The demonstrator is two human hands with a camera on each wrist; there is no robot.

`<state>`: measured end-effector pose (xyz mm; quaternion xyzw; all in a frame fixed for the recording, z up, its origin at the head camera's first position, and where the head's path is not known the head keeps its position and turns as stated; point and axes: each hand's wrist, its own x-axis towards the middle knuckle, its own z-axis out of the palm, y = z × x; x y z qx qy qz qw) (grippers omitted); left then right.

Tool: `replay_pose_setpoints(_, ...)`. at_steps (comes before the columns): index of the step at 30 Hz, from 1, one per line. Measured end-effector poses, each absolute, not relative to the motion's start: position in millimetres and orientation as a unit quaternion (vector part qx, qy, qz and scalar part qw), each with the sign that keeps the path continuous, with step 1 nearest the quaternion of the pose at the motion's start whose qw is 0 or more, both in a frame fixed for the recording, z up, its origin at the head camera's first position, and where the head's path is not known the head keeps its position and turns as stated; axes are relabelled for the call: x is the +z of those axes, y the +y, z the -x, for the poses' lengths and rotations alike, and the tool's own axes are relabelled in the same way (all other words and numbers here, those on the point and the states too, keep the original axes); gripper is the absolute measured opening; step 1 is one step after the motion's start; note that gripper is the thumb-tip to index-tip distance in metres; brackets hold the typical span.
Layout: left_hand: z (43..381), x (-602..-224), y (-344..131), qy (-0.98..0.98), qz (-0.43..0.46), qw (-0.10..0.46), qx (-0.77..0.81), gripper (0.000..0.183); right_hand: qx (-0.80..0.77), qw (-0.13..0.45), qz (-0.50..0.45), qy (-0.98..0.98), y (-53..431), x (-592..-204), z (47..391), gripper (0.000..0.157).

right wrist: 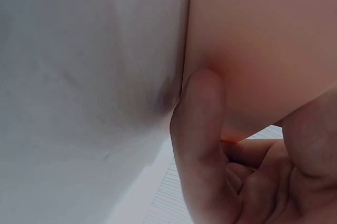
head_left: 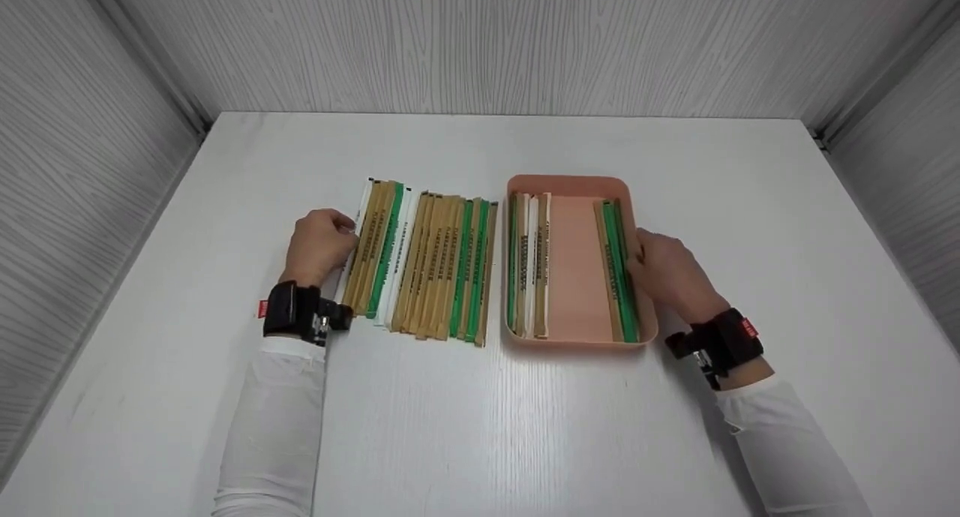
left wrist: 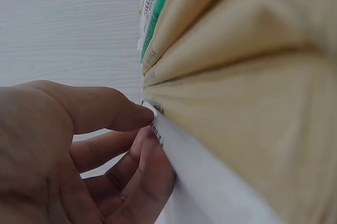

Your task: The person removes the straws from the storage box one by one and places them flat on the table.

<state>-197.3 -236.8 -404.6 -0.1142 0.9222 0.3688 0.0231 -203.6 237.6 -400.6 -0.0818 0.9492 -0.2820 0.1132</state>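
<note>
Slim printed packets (head_left: 436,269) in brown, green and white lie side by side, the left hand (head_left: 319,243) pinching the outermost white packet (left wrist: 195,161). Beside them, a pink tray (head_left: 576,269) gripped by the right hand (head_left: 675,273) holds similar packets (head_left: 532,266) along two opposite walls.

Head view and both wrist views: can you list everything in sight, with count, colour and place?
Rectangular table: one, white, middle and foreground.
Wood-grain panels: three, grey, behind and both sides.
Rounded rectangular tray: one, salmon-pink, right of centre.
Slim printed packets in a row: overlapped past counting; tan, green, white; left of tray.
Slim packets inside tray: overlapped; tan, green, white; along both side walls.
Wrist cameras: two, black, one per wrist.
Sleeves: two, white, forearms.
Left hand: one, pinching the row's leftmost white packet.
Right hand: one, gripping tray's right wall.
</note>
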Motion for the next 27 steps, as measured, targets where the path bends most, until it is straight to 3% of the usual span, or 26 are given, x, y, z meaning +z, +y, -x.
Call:
replay_pose_setpoints(17,196,-392,-228,0.922,0.113,0.004,0.370,0.048,-0.285,0.114,0.076,0.949,236,-400,204,0.020)
replay_pose_setpoints(22,200,-365,-193,0.928,0.068,-0.042,0.363,0.047,-0.283,0.117,0.070,0.949,236,-399,205,0.020)
replay_pose_setpoints(27,210,-335,-133,0.942,-0.010,-0.053,0.332,0.044,-0.286,0.119,0.069,0.948,236,-401,204,0.019)
